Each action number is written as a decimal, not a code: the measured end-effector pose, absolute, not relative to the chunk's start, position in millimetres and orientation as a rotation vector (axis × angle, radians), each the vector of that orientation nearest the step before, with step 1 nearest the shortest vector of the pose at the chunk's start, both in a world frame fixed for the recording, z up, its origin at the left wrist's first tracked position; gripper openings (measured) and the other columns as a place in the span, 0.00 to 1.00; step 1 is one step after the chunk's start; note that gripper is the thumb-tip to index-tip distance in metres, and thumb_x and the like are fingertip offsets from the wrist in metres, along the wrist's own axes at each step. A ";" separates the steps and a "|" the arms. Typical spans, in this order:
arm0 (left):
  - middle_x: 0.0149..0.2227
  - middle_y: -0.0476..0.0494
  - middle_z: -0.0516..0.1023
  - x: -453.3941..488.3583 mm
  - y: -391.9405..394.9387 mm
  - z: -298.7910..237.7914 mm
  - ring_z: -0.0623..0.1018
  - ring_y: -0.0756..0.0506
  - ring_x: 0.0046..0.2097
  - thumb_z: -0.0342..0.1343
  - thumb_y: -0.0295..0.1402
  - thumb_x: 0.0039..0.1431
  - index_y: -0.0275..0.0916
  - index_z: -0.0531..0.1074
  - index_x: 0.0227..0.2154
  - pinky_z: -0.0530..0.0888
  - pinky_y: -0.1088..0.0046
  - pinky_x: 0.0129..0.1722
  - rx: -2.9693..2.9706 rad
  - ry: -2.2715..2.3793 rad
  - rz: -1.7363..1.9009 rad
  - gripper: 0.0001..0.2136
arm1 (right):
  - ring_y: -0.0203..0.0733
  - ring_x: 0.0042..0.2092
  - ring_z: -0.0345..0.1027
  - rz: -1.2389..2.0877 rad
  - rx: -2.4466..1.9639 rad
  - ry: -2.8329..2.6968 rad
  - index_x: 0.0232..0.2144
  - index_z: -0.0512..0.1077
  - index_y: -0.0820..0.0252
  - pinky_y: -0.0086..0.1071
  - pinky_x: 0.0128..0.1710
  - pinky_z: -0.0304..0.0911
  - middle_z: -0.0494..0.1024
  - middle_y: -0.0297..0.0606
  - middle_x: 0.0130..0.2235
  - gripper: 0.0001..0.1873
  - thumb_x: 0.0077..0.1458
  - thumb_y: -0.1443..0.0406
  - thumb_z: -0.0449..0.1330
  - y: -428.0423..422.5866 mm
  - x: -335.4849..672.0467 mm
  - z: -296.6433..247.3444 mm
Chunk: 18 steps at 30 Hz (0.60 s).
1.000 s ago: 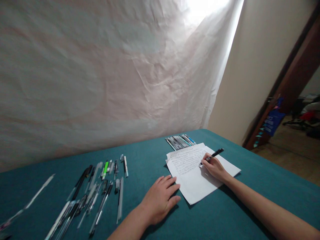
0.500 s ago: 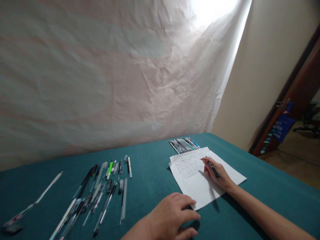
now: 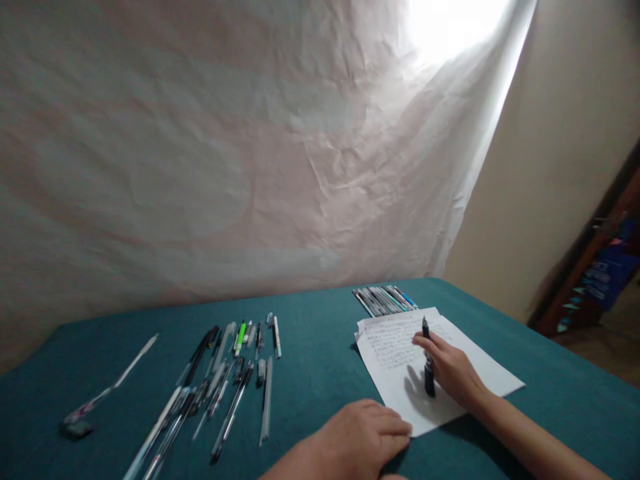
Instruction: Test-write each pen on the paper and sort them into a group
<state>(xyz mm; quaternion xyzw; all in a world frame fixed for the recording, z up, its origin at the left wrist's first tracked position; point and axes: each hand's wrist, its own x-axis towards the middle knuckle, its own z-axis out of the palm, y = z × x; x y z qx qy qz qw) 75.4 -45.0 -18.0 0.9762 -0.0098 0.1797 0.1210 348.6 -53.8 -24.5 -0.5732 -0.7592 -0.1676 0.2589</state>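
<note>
A black pen (image 3: pixel 429 380) is held in the fingers of my right hand (image 3: pixel 455 377), nearly upright, its narrow tip toward the far side and its thick dark end toward me. Below that hand lies a white sheet of paper (image 3: pixel 400 393) with rows of handwriting on its upper left part. My left hand (image 3: pixel 363 433) rests palm down on the cloth, its fingertips at the sheet's near left corner. Its fingers lie flat and close together, with the lower ones partly cut off by the frame edge.
A row of pens (image 3: pixel 385 301) lies beyond the paper. Several loose pens and caps, with a green highlighter (image 3: pixel 241 338) among them, spread over the left of the green cloth (image 3: pixel 310 360). Farther left is a thin white strip (image 3: pixel 125 372) beside a small dark object (image 3: pixel 77 429).
The pen has swung from a slanted writing grip to nearly upright. My left hand's fingers have come down and together at the paper's corner. The view has shifted left.
</note>
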 end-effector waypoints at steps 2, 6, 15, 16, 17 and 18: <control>0.47 0.40 0.72 77.1 -44.4 -23.2 0.70 0.43 0.49 0.42 0.45 0.59 0.36 0.66 0.46 0.64 0.68 0.49 2.858 -0.035 0.545 0.20 | 0.43 0.41 0.68 -0.582 -1.425 -2.110 0.41 0.67 0.60 0.32 0.35 0.65 0.71 0.46 0.43 0.19 0.50 0.76 0.45 -55.7 347.9 -24.7; 0.45 0.41 0.74 77.6 -44.6 -26.5 0.71 0.44 0.48 0.42 0.39 0.60 0.37 0.67 0.44 0.64 0.70 0.48 2.865 -0.026 0.579 0.16 | 0.45 0.43 0.68 -0.813 -1.238 -2.101 0.36 0.69 0.61 0.34 0.38 0.65 0.73 0.47 0.42 0.12 0.51 0.74 0.49 -58.4 349.4 -23.1; 0.46 0.39 0.73 75.1 -45.1 -27.8 0.71 0.43 0.48 0.43 0.39 0.60 0.36 0.67 0.45 0.64 0.70 0.49 2.814 -0.050 0.633 0.16 | 0.45 0.43 0.68 -0.840 -1.184 -2.121 0.34 0.69 0.61 0.35 0.38 0.65 0.74 0.47 0.40 0.12 0.51 0.75 0.49 -61.5 352.3 -27.5; 0.46 0.39 0.73 75.3 -44.8 -29.1 0.71 0.43 0.48 0.43 0.39 0.60 0.36 0.67 0.45 0.63 0.69 0.49 2.803 -0.050 0.639 0.16 | 0.45 0.42 0.68 -0.823 -1.202 -2.118 0.34 0.69 0.61 0.35 0.38 0.65 0.74 0.46 0.40 0.12 0.51 0.75 0.49 -61.0 352.7 -27.2; 0.46 0.39 0.73 75.5 -44.5 -30.6 0.71 0.43 0.48 0.42 0.38 0.61 0.36 0.67 0.46 0.63 0.69 0.50 2.792 -0.050 0.643 0.16 | 0.45 0.42 0.68 -0.797 -1.234 -2.111 0.35 0.68 0.61 0.34 0.37 0.65 0.73 0.46 0.41 0.12 0.51 0.75 0.49 -59.8 353.3 -26.5; 0.46 0.40 0.73 75.8 -44.0 -32.3 0.71 0.44 0.48 0.41 0.37 0.61 0.36 0.66 0.46 0.63 0.70 0.50 2.780 -0.049 0.644 0.16 | 0.44 0.42 0.68 -0.760 -1.278 -2.091 0.35 0.67 0.60 0.34 0.36 0.65 0.73 0.46 0.42 0.12 0.51 0.75 0.48 -58.1 354.3 -25.2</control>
